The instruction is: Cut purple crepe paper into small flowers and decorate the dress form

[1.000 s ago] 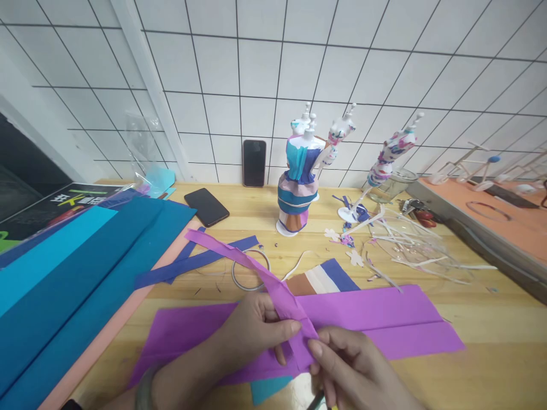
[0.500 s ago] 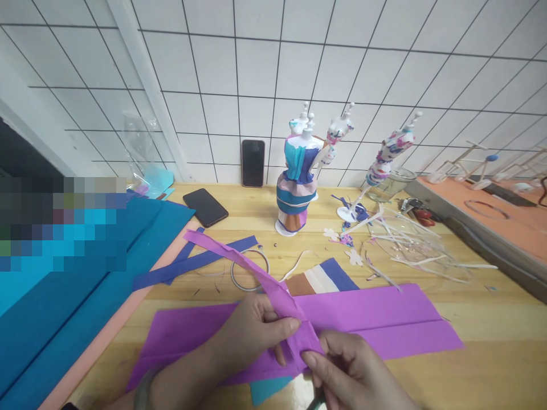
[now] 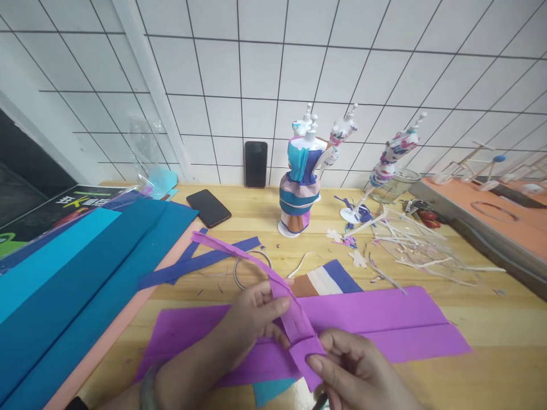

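A long purple crepe paper strip [image 3: 294, 316] runs slantwise in front of me, its thin far end reaching toward the back left. My left hand [image 3: 254, 322] holds it partway along, thumb in front and fingers partly behind. Between thumb and fingers of my right hand [image 3: 359, 364] is the strip's wide near end, which shows a crosswise fold. A dark object [image 3: 320, 400], too hidden to name, shows under the right hand. Beneath both hands lies a wide purple crepe paper sheet [image 3: 384, 319], with a teal piece [image 3: 273, 391] poking out below it.
Dressed mini mannequins [image 3: 304, 171] stand at the back; another [image 3: 395, 151] stands further right. Blue strips [image 3: 200, 262], a metal ring [image 3: 239, 273] and a striped paper piece [image 3: 327, 279] lie ahead. Left are coloured sheets [image 3: 94, 273] and a phone [image 3: 208, 208]; right, scraps [image 3: 410, 245].
My left hand has shifted slightly up and left along the strip. The folded near end now lies more open and flatter between my hands. The view has shifted a little.
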